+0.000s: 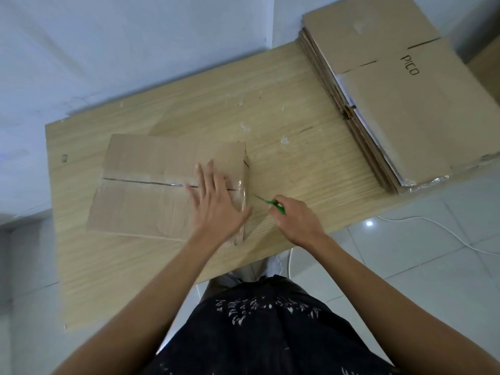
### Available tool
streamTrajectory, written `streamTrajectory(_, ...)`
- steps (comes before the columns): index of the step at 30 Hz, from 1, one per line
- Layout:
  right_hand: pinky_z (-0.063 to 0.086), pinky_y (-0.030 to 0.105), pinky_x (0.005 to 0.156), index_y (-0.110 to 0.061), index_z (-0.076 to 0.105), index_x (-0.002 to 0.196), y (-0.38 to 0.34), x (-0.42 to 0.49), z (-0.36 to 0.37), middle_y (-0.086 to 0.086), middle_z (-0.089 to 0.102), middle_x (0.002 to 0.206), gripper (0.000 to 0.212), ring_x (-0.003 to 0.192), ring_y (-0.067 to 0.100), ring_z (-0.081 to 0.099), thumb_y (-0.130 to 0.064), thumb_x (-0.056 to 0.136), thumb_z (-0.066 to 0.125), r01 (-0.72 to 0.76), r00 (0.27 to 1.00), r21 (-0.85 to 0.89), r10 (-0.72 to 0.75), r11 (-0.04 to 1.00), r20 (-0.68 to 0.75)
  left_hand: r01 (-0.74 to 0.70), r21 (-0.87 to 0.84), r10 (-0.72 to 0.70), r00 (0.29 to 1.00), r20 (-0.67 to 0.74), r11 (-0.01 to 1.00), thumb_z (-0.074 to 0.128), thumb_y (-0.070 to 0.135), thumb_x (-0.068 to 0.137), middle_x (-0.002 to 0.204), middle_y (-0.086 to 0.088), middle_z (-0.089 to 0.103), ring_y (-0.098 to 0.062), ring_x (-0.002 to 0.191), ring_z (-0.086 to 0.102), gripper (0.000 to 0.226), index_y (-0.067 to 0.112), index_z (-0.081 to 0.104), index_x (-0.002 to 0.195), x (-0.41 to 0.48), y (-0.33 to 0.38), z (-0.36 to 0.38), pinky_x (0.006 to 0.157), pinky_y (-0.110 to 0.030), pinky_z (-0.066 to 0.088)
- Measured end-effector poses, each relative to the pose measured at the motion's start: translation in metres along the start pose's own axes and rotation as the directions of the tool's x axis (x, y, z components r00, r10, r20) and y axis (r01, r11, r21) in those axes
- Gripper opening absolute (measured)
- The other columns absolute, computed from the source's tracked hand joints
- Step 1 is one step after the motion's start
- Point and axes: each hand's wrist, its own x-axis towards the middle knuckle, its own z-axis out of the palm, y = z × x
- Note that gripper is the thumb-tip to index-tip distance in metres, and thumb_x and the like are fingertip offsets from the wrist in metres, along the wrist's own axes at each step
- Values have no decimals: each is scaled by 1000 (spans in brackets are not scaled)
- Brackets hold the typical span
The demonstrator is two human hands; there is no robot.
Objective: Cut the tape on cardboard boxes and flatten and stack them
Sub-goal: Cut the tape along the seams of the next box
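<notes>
Now, left hand [216, 204] flat on box [151, 185], right hand [297, 220] grips cutter [276, 206]

Brightness: soft, even light is filling the scene, bluish on the wall [135, 50].
Glare: a white spot is shining on the floor tile [369, 223]; tape [244, 196] is glinting.
Shadows: the right hand [300, 223] is casting a faint one on the table [297, 158].
Blur: the left hand [216, 204] and the green cutter [276, 206] are smearing slightly.
Edges: straight lines are bowing.
</notes>
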Motion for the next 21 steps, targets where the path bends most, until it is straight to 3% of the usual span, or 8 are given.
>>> streamTrajectory(3, 48, 38, 72, -19, 62, 109, 0, 0, -1, 1, 60, 96, 31, 85, 22, 58, -42, 103, 43, 109, 994, -184, -107, 977, 17, 24, -169, -38, 996, -79, 985, 69, 48, 86, 163, -7, 17, -29, 157, -2, 62, 14, 38, 127, -28, -13, 20, 121, -67, 3)
streamTrajectory(7, 46, 35, 71, -21, 65, 117, 0, -1, 0, 0, 61, 97, 32, 85, 20, 58, -43, 101, 47, 222, 974, -289, -226, 931, 19, -57, -390, -10, 986, -168, 919, 77, 25, 83, 153, 0, 36, -29, 156, 8, 42, 21, 43, 107, -34, -19, 24, 120, -67, -3)
streamTrajectory(21, 34, 33, 74, -25, 65, 117, -17, 12, 4, -3, 58, 97, 31, 85, 18, 52, -43, 103, 44, 313, 940, -428, -342, 848, 10, -96, -414, -6, 971, -238, 905, 80, 18, 78, 151, 0, 37, -28, 153, 21, 46, 20, 41, 103, -37, -16, 19, 119, -67, -1)
